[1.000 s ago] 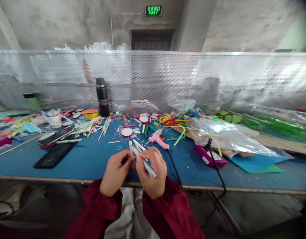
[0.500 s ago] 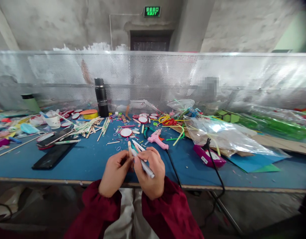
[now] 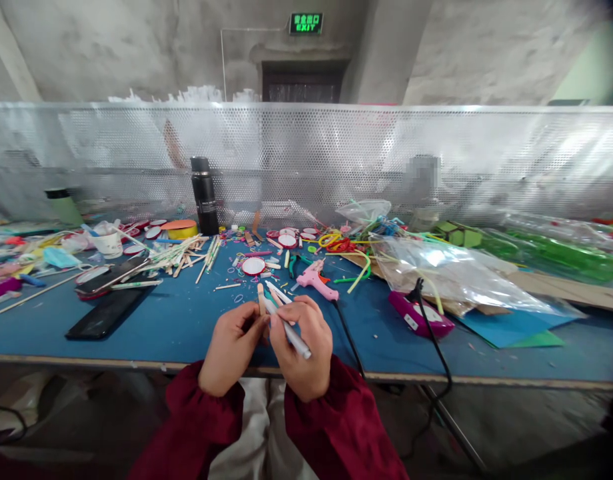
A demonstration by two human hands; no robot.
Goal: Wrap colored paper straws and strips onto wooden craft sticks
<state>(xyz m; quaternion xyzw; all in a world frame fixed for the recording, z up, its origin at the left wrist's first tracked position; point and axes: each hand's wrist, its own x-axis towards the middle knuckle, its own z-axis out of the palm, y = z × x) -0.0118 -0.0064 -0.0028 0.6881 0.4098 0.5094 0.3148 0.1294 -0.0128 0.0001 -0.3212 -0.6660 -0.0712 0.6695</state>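
Note:
Close to the table's front edge, my left hand (image 3: 230,347) pinches a flat wooden craft stick (image 3: 261,299), whose rounded end points away from me. My right hand (image 3: 309,350) is closed on a white marker pen (image 3: 297,341), held slantwise with its front end beside the stick. Another slim white piece (image 3: 275,290) sticks out beyond the right fingers; its kind is unclear. Both hands meet, and the spot where pen and stick come together is partly hidden by fingers. Just beyond them lie a white disc with a red rim (image 3: 253,267) and a pink glue gun (image 3: 317,280).
Left stand a black bottle (image 3: 204,203) and a paper cup (image 3: 108,245), with a pile of craft sticks (image 3: 186,257) and a black phone (image 3: 104,319). Right are a purple box (image 3: 420,319) with a black cable, clear plastic bags (image 3: 446,267) and coloured sheets (image 3: 506,330).
Almost nothing differs. The whole view has shifted very slightly, while both hands keep the same hold on the craft stick and the marker pen.

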